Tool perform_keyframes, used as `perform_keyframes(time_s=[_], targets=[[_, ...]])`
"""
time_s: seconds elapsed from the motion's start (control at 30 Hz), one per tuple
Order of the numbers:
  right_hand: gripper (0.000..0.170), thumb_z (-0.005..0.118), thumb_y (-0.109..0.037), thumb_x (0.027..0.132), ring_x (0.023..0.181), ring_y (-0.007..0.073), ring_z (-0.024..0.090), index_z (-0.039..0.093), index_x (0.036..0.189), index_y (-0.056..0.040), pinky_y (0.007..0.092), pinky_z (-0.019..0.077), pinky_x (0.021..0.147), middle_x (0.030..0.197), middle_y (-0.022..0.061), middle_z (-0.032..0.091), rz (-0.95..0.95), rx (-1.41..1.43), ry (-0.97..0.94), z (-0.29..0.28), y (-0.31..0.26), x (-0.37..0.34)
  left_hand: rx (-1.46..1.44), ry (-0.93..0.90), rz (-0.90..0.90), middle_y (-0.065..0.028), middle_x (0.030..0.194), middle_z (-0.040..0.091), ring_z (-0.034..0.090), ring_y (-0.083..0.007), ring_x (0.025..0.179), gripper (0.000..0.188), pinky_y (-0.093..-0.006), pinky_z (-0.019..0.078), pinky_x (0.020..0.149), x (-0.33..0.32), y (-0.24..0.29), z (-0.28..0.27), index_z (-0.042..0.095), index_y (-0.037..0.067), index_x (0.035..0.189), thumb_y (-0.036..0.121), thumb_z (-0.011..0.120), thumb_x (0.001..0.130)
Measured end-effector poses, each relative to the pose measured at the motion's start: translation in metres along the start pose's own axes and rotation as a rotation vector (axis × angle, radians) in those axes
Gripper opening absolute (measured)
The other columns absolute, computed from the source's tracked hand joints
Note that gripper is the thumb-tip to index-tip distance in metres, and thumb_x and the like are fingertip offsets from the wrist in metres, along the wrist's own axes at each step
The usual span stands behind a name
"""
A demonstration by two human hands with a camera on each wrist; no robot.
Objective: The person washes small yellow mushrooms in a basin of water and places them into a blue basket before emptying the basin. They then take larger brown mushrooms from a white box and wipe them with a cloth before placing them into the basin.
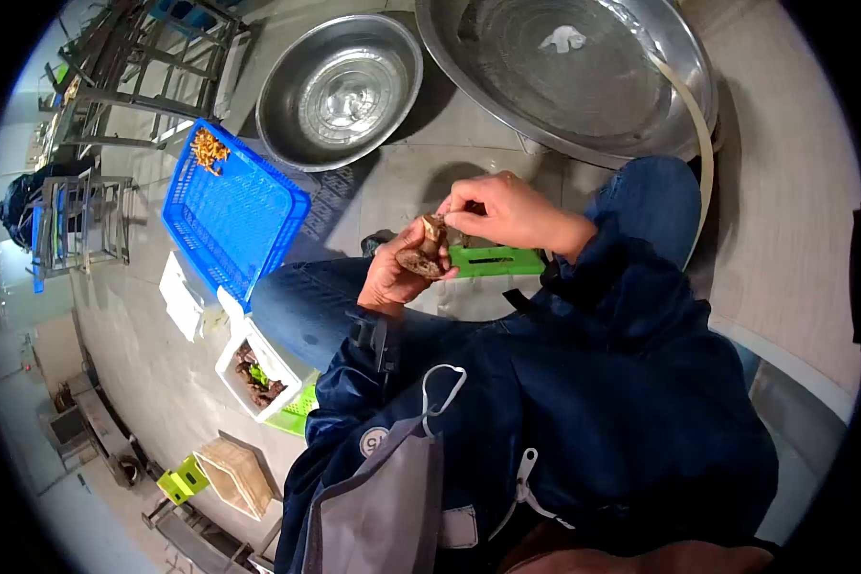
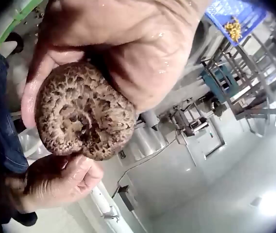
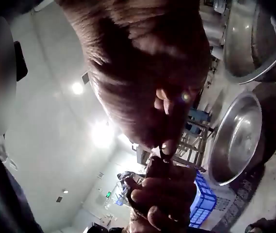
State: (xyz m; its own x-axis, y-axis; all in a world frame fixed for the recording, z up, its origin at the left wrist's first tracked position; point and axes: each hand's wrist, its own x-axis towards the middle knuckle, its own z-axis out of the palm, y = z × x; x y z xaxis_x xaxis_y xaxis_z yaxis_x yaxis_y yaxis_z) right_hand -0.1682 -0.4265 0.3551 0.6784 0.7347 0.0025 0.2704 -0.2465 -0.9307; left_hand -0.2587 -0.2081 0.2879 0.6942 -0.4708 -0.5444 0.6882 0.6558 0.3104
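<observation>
A brown mushroom (image 1: 419, 261) with a dark, scaly cap and a pale stem is held in my left hand (image 1: 385, 278), above my lap. In the left wrist view the rough cap (image 2: 85, 114) faces the camera, with thumb and fingers wrapped round its edge. My right hand (image 1: 515, 212) has curled fingers, their tips right at the stem end. The right wrist view shows a small pale pointed piece (image 3: 156, 151) pinched at those fingertips; I cannot tell what it is. There the left hand (image 3: 159, 194) lies in shadow below it.
Two metal basins (image 1: 340, 91) (image 1: 584, 77) stand ahead on the floor, the larger with a hose (image 1: 684, 91). Left is a blue crate (image 1: 234, 210) with orange-yellow bits in one corner. A white box (image 1: 282, 362) holds brown pieces. Below my hands is a green stool (image 1: 493, 260).
</observation>
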Motion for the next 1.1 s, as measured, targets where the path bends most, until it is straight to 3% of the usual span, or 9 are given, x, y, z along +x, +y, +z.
perform_keyframes(time_s=[0.3, 0.47, 0.5, 0.57, 0.67, 0.8, 0.9, 0.93, 1.1], targets=[[0.017, 0.064, -0.015, 0.087, 0.081, 0.0194, 0.065, 0.061, 0.088, 0.0016, 0.0306, 0.0515, 0.072, 0.096, 0.0113, 0.069, 0.012, -0.013, -0.052, -0.012, -0.022, 0.001, -0.09, -0.135, -0.041, -0.009, 0.086, 0.063, 0.062, -0.0253, 0.072, 0.033, -0.0468, 0.0504, 0.077, 0.004, -0.001, -0.003, 0.056, 0.012, 0.117, 0.037, 0.053, 0.095], [0.019, 0.063, -0.019, 0.088, 0.076, 0.0167, 0.064, 0.061, 0.09, -0.0003, 0.0302, 0.0484, 0.065, 0.093, 0.0084, 0.07, -0.039, -0.023, -0.108, -0.015, -0.012, 0.005, -0.085, -0.137, -0.072, -0.0101, 0.085, 0.062, 0.062, -0.0257, 0.07, 0.03, -0.0458, 0.0512, 0.073, 0.009, 0.001, -0.005, 0.057, 0.01, 0.111, 0.035, 0.053, 0.094], [0.019, 0.064, -0.019, 0.085, 0.075, 0.0246, 0.066, 0.062, 0.086, 0.0, 0.0345, 0.0496, 0.066, 0.087, 0.0142, 0.07, 0.017, 0.054, -0.062, -0.015, -0.012, 0.005, -0.061, -0.11, -0.069, -0.0098, 0.084, 0.062, 0.062, -0.0255, 0.071, 0.031, -0.0453, 0.0515, 0.072, 0.01, 0.001, -0.005, 0.058, 0.01, 0.109, 0.036, 0.054, 0.094], [0.019, 0.065, -0.018, 0.084, 0.075, 0.024, 0.066, 0.062, 0.084, 0.0004, 0.0345, 0.0491, 0.066, 0.088, 0.0142, 0.07, 0.015, 0.061, -0.084, -0.017, -0.003, 0.006, -0.028, -0.142, -0.053, -0.0088, 0.086, 0.063, 0.062, -0.0248, 0.073, 0.031, -0.0446, 0.0518, 0.073, 0.012, 0.001, -0.003, 0.058, 0.01, 0.108, 0.037, 0.055, 0.093], [0.019, 0.064, -0.018, 0.084, 0.074, 0.0238, 0.066, 0.062, 0.084, 0.0004, 0.034, 0.049, 0.065, 0.087, 0.014, 0.07, -0.004, -0.028, -0.117, -0.013, 0.012, 0.005, 0.09, 0.02, -0.046, -0.0073, 0.091, 0.064, 0.063, -0.0234, 0.076, 0.032, -0.0439, 0.0525, 0.075, 0.017, 0.003, 0.005, 0.058, 0.011, 0.111, 0.037, 0.058, 0.092], [0.019, 0.062, -0.018, 0.084, 0.068, 0.0247, 0.064, 0.063, 0.085, 0.0008, 0.0344, 0.048, 0.062, 0.077, 0.0134, 0.066, 0.035, 0.07, -0.065, -0.014, 0.023, 0.008, 0.103, 0.126, -0.02, -0.005, 0.095, 0.063, 0.063, -0.0207, 0.083, 0.032, -0.0436, 0.0543, 0.077, 0.015, 0.009, 0.016, 0.056, 0.009, 0.116, 0.032, 0.06, 0.093], [0.019, 0.062, -0.018, 0.084, 0.067, 0.0231, 0.064, 0.062, 0.084, 0.0012, 0.0346, 0.0477, 0.062, 0.076, 0.0131, 0.066, -0.064, 0.02, -0.06, -0.008, 0.03, 0.008, 0.16, 0.134, 0.011, -0.0045, 0.097, 0.063, 0.063, -0.0207, 0.085, 0.031, -0.0437, 0.0553, 0.076, 0.024, 0.011, 0.005, 0.055, 0.007, 0.115, 0.029, 0.06, 0.093], [0.016, 0.063, -0.015, 0.085, 0.072, 0.017, 0.063, 0.06, 0.087, 0.0005, 0.0314, 0.0489, 0.064, 0.092, 0.0126, 0.071, 0.06, -0.024, -0.133, -0.01, 0.03, 0.007, 0.187, 0.114, 0.006, -0.0041, 0.098, 0.062, 0.063, -0.0207, 0.086, 0.03, -0.0437, 0.0558, 0.076, 0.026, 0.011, 0.002, 0.055, 0.007, 0.114, 0.027, 0.061, 0.093], [0.019, 0.063, -0.016, 0.086, 0.075, 0.016, 0.064, 0.058, 0.084, 0.0018, 0.03, 0.0495, 0.066, 0.092, 0.011, 0.07, 0.113, 0.088, -0.078, -0.012, 0.036, 0.005, 0.234, 0.054, -0.021, -0.0044, 0.093, 0.061, 0.063, -0.0199, 0.084, 0.027, -0.042, 0.0555, 0.075, 0.027, 0.013, 0.006, 0.055, 0.006, 0.11, 0.027, 0.061, 0.094]])
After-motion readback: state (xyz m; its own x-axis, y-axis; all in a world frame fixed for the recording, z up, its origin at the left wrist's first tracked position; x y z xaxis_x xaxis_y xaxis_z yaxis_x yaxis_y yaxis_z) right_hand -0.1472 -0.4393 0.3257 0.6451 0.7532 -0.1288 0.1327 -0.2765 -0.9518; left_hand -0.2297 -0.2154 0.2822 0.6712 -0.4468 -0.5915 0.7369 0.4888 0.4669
